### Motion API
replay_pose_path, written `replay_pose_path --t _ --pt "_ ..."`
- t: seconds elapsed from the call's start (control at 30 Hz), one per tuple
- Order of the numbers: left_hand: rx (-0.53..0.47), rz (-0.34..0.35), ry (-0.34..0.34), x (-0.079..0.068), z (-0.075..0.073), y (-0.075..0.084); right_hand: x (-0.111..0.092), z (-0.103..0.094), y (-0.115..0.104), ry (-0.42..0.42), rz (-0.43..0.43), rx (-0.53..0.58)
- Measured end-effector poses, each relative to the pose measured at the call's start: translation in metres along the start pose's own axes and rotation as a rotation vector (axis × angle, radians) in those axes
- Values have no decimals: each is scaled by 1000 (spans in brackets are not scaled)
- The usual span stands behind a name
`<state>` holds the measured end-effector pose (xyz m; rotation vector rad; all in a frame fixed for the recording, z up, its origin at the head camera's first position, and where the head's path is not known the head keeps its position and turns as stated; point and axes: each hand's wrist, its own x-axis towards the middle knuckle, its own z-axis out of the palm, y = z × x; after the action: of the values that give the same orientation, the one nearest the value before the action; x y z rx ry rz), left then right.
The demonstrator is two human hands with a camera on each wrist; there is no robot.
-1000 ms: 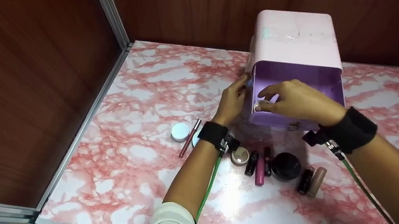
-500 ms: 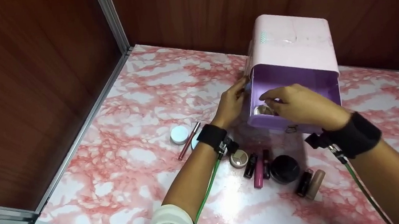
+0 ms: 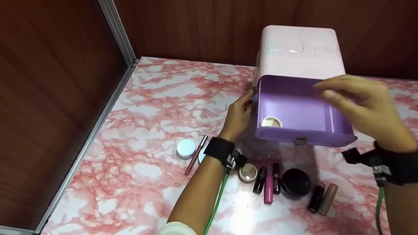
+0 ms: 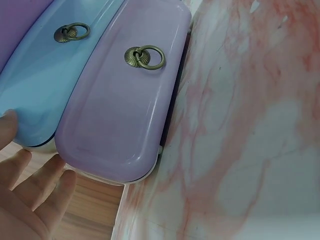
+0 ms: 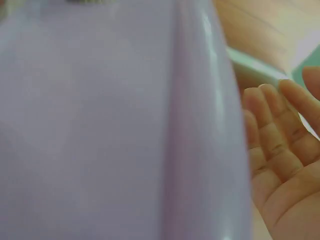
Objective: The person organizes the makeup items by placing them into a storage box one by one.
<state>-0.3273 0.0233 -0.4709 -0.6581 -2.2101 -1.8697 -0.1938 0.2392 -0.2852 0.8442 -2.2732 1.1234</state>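
A pale pink drawer cabinet (image 3: 299, 55) stands near the back wall, its purple top drawer (image 3: 300, 112) pulled out. Inside the drawer's front left corner lies a round eyeshadow compact (image 3: 271, 122). My left hand (image 3: 237, 114) rests against the cabinet's left side, its fingers (image 4: 37, 185) fairly straight beside the blue drawer front (image 4: 47, 90) and the lower lilac drawer front (image 4: 117, 100). Over the drawer's right edge is my right hand (image 3: 369, 106), holding nothing, with fingers extended. In the right wrist view its palm (image 5: 295, 200) shows beside the lilac drawer front.
Before the cabinet lie a second eyeshadow compact (image 3: 247, 173), a pink tube (image 3: 269, 189), dark cosmetic tubes (image 3: 260, 180), a black jar (image 3: 295, 183) and a brown tube (image 3: 328, 199). A pale jar (image 3: 186, 149) and a red pencil (image 3: 196, 155) lie left of my left wrist.
My right hand has let go of the eyeshadow compact in the drawer's front left corner, then lifted and moved right. My left hand stays at the cabinet's side.
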Motion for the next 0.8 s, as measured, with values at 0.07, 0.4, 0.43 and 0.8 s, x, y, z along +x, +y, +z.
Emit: replay_pose_path --t 0.07,0.4,0.43,0.8 --pt "1 -13 1 -3 1 -1 -7 -8 -4 92 21 88" --pt "-4 -32 -10 -19 5 -5 -63 -35 62 463 151 497" --pt "-5 -33 -10 -21 5 -6 -70 -34 71 486 176 495" --pt "37 1 18 -32 -3 -10 -86 -3 131 611 422 312"
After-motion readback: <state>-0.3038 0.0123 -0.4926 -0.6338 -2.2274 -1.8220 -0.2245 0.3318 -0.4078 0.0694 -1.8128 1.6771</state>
